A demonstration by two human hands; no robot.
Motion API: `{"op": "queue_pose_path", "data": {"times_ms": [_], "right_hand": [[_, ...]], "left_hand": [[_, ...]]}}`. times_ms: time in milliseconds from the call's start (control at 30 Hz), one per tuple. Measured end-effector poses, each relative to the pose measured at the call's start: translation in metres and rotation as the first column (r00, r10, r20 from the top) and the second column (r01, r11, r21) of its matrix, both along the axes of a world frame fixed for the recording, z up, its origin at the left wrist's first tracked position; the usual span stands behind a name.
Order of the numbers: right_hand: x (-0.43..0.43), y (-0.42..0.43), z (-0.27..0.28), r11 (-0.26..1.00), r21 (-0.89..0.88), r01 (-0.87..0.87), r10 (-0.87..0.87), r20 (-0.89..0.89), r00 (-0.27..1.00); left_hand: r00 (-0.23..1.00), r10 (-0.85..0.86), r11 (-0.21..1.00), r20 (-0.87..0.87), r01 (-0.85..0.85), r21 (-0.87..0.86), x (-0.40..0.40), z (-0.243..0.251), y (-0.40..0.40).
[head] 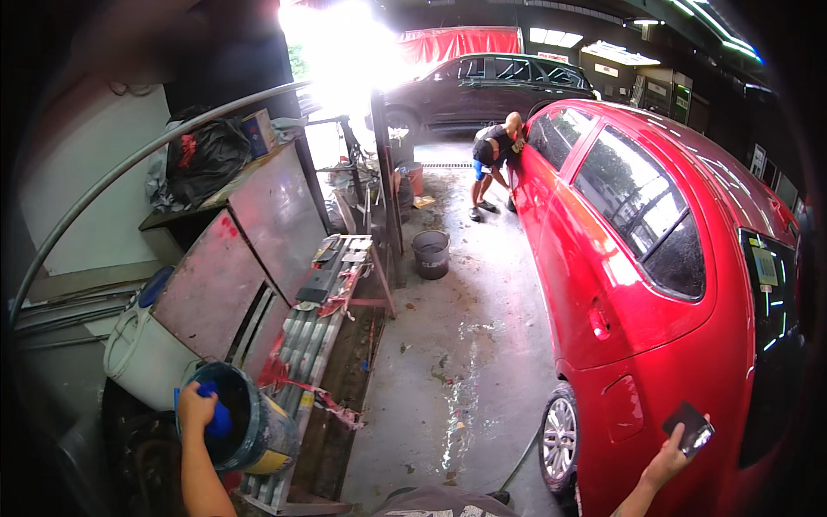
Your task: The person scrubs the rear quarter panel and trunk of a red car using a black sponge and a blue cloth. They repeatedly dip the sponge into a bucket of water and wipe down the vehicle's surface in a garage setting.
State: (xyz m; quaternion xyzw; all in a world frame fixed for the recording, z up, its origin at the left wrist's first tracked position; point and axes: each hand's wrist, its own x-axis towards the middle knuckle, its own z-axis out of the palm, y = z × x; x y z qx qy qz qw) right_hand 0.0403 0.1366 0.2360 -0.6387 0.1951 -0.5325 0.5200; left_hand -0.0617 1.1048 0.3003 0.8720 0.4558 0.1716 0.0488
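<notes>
My left hand (196, 406) grips a blue cloth (218, 417), or something like it, at the mouth of a dark paint-stained bucket (274, 430). The bucket is tilted towards me beside a slatted metal bench (316, 336); its inside is dark. On the other side, my right hand (669, 460) holds a flat dark sanding block (689, 426) or similar pad close to the rear side panel of a red car (672, 375). The pad's exact kind is unclear. Below the panel shows the car's rear wheel (559, 436).
A co-worker (494, 155) bends at the car's front side. A dark bucket (431, 254) stands on the floor between car and bench. A white plastic drum (145, 349) is at the left, a curved metal tube (129, 155) arches above, and a dark SUV (478, 90) stands behind.
</notes>
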Motion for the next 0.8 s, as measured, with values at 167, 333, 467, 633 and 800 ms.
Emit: {"op": "queue_pose_path", "data": {"times_ms": [167,333,467,633,800], "right_hand": [[-0.018,0.088,-0.023,0.878,0.464,-0.114,0.092,0.069,0.993],[-0.085,0.129,-0.037,0.819,0.560,-0.127,-0.018,0.245,0.969],[-0.174,0.105,-0.066,0.768,0.620,0.162,-0.242,0.045,0.969],[-0.278,0.088,-0.174,0.581,0.708,0.402,-0.300,-0.273,0.914],[-0.303,0.112,-0.155,0.694,0.561,0.451,-0.300,-0.344,0.890]], "left_hand": [[0.889,-0.297,0.883,-0.348,0.117,-0.455,-0.017,-0.095,0.059],[0.754,-0.378,0.773,-0.538,-0.062,-0.631,-0.017,-0.164,0.116],[0.608,-0.590,0.680,-0.531,0.021,-0.733,-0.001,-0.224,0.121],[0.314,-0.608,0.786,-0.729,0.112,-0.608,-0.024,-0.284,0.220],[0.144,-0.642,0.766,-0.753,0.142,-0.627,-0.036,-0.282,0.200]]}}
